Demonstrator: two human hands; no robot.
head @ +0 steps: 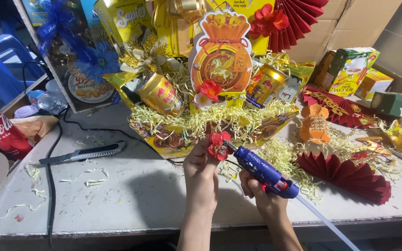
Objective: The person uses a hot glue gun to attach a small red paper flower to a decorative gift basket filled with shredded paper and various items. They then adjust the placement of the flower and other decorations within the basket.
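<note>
the left hand [202,173] has its grip closed on a small red paper flower [218,145], pinched at the fingertips and held up just above the surface [131,195]. the right hand [261,195] has its grip wrapped around the handle of a blue glue gun [259,168], whose nozzle tip meets the right side of the flower. a clear glue stick [324,222] trails out from the back of the gun, down and away from the right grip.

just beyond both grips stands a yellow gift basket [182,135] stuffed with pale yellow shredded paper [210,116]. in it, above the flower, sit two gold drink cans [163,94], a red and gold pouch-shaped card [222,53] and another red flower [210,89] at the card's foot.

to the right of the right grip lie a folded red paper fan [350,175], more loose shreds, and farther off an orange paper lantern [315,123] and green and yellow boxes [350,69]. to the left of the left grip, well apart, a utility knife [87,153] lies flat on the surface beside a black cable [50,186], and a red soda can [1,131] rests at the far left edge.
</note>
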